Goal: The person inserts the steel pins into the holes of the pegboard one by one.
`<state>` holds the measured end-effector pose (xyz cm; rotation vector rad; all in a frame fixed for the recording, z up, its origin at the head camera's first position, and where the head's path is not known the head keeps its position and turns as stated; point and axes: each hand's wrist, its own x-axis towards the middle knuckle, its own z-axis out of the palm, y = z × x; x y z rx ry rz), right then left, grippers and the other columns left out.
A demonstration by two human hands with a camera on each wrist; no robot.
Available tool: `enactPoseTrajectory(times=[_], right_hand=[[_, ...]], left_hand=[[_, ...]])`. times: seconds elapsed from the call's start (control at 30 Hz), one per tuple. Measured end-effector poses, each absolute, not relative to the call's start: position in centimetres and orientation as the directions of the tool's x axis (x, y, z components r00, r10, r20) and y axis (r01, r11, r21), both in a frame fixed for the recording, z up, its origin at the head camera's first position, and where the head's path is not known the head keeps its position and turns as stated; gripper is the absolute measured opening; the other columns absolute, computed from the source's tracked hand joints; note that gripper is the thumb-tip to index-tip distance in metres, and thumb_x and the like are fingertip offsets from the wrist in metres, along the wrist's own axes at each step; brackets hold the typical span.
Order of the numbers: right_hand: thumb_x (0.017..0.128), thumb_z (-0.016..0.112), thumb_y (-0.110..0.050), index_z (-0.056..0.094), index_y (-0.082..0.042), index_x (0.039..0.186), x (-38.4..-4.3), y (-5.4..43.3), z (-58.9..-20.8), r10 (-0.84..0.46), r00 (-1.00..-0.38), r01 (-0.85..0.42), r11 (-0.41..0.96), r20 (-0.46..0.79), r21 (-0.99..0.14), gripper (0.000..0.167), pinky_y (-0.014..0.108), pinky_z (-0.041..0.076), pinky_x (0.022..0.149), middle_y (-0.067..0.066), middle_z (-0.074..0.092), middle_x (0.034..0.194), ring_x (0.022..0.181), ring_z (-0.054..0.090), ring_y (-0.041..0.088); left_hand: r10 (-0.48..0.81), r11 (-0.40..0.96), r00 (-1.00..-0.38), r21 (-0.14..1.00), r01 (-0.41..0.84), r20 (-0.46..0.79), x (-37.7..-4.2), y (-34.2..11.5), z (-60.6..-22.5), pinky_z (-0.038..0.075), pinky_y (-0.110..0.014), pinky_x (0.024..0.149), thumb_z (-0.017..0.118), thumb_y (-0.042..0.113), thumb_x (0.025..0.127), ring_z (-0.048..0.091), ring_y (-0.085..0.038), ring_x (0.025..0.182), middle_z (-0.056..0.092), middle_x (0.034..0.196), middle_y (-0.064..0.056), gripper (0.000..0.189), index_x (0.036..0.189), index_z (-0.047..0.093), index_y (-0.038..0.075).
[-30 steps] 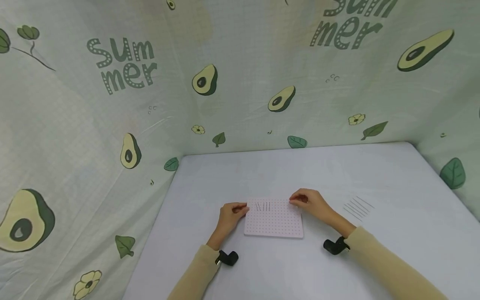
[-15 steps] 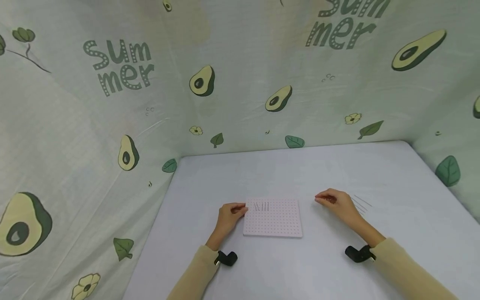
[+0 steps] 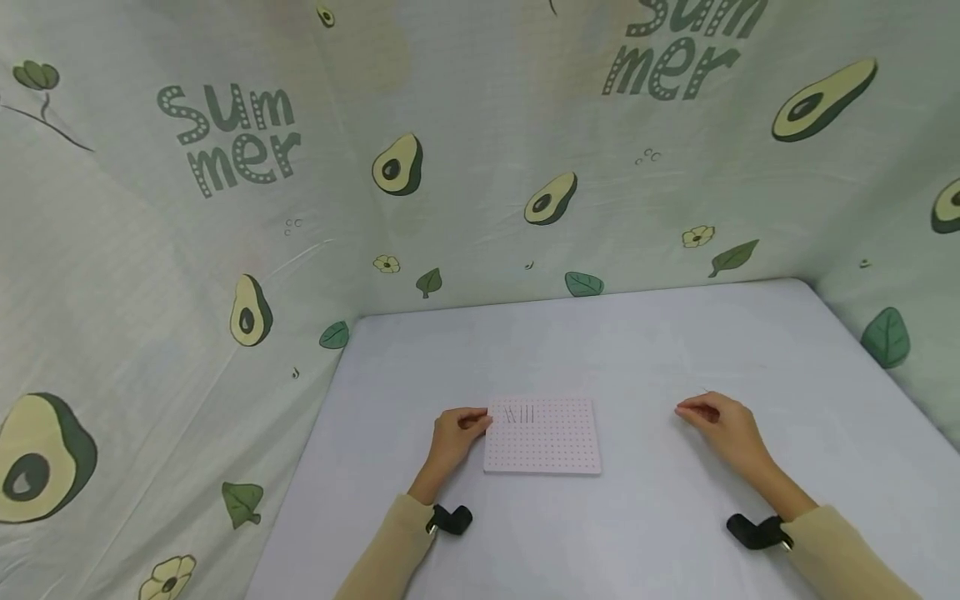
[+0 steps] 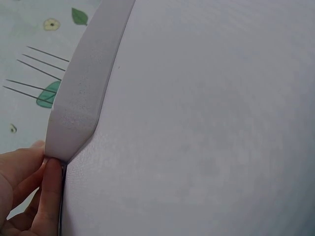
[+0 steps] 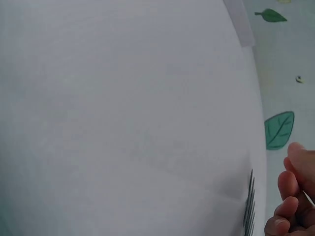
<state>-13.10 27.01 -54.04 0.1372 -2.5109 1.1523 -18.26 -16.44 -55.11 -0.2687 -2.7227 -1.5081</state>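
A pale pink pegboard point(image 3: 547, 442) with rows of small holes lies on the white table. Several thin dark rods point(image 3: 521, 414) stand in its upper left part; side on, in the left wrist view, the rods point(image 4: 43, 66) stick out from its top face. My left hand point(image 3: 454, 435) pinches the board's left edge, its thumb and fingertip at the corner in the left wrist view. To the right of the board, my right hand point(image 3: 723, 425) hovers with relaxed, bent fingers and nothing visible between them. Loose rods point(image 5: 250, 204) lie near it, mostly hidden behind it in the head view.
The white table point(image 3: 585, 533) reaches back to a hanging cloth point(image 3: 465, 100) printed with avocados, leaves and lettering. Black wrist cameras point(image 3: 452, 520) are strapped at both sleeve cuffs.
My right hand has moved from the board's upper right corner out to the right, over the loose rods. The left hand keeps its place on the board's edge.
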Motion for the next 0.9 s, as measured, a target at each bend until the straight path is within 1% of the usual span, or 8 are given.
enactPoseTrajectory(times=[0.1,0.23,0.4,0.53,0.7,0.9], right_hand=[[0.084,0.080,-0.007,0.074,0.000,0.095,-12.7,27.6,-54.4,0.085,-0.929,-0.214,0.671,0.361,-0.710,0.014,0.013,0.041,0.060,0.012,0.071,0.089,0.072,0.051,-0.004],[0.085,0.080,-0.008,0.074,0.000,0.095,-12.4,28.1,-54.8,0.112,-0.927,-0.187,0.688,0.357,-0.702,0.014,0.013,0.040,0.060,0.013,0.070,0.089,0.072,0.050,-0.004],[0.084,0.080,-0.006,0.074,0.001,0.092,-12.0,28.4,-55.0,0.123,-0.924,-0.174,0.709,0.363,-0.683,0.013,0.016,0.037,0.058,0.007,0.065,0.081,0.068,0.045,0.000],[0.084,0.079,-0.003,0.073,0.002,0.091,-11.8,28.5,-55.2,0.112,-0.926,-0.177,0.713,0.360,-0.678,0.011,0.020,0.034,0.054,0.002,0.057,0.074,0.065,0.041,0.004],[0.083,0.078,0.000,0.073,0.002,0.089,-11.7,28.6,-55.6,0.095,-0.923,-0.195,0.722,0.373,-0.664,0.008,0.021,0.032,0.053,0.000,0.053,0.072,0.064,0.040,0.005],[0.082,0.079,0.000,0.072,0.001,0.085,-11.8,28.6,-55.9,0.095,-0.921,-0.197,0.722,0.377,-0.663,0.008,0.022,0.031,0.053,-0.001,0.051,0.069,0.062,0.039,0.006]], left_hand=[[0.140,0.517,-0.985,0.841,0.160,0.101,-18.2,-16.4,-55.0,0.053,-0.019,0.070,0.074,0.016,0.092,0.068,-0.015,0.082,0.074,0.096,-0.008,0.024,0.110,0.074,-0.001],[0.136,0.520,-0.985,0.838,0.164,0.108,-18.1,-16.4,-54.8,0.053,-0.019,0.069,0.074,0.016,0.091,0.068,-0.015,0.082,0.075,0.095,-0.008,0.024,0.109,0.075,-0.001],[0.134,0.527,-0.985,0.834,0.162,0.107,-18.2,-16.4,-55.0,0.053,-0.020,0.070,0.075,0.016,0.091,0.068,-0.014,0.081,0.075,0.095,-0.008,0.024,0.109,0.075,0.000],[0.136,0.522,-0.986,0.839,0.153,0.095,-18.2,-16.4,-55.0,0.053,-0.019,0.070,0.074,0.016,0.092,0.068,-0.013,0.082,0.074,0.096,-0.008,0.024,0.110,0.075,0.000],[0.144,0.510,-0.985,0.846,0.155,0.094,-18.2,-16.4,-55.1,0.053,-0.019,0.069,0.073,0.016,0.092,0.068,-0.015,0.082,0.074,0.096,-0.009,0.024,0.110,0.074,-0.001],[0.137,0.508,-0.987,0.849,0.146,0.088,-18.4,-16.4,-55.2,0.053,-0.019,0.068,0.074,0.017,0.092,0.068,-0.013,0.081,0.074,0.095,-0.007,0.024,0.109,0.075,0.000]])
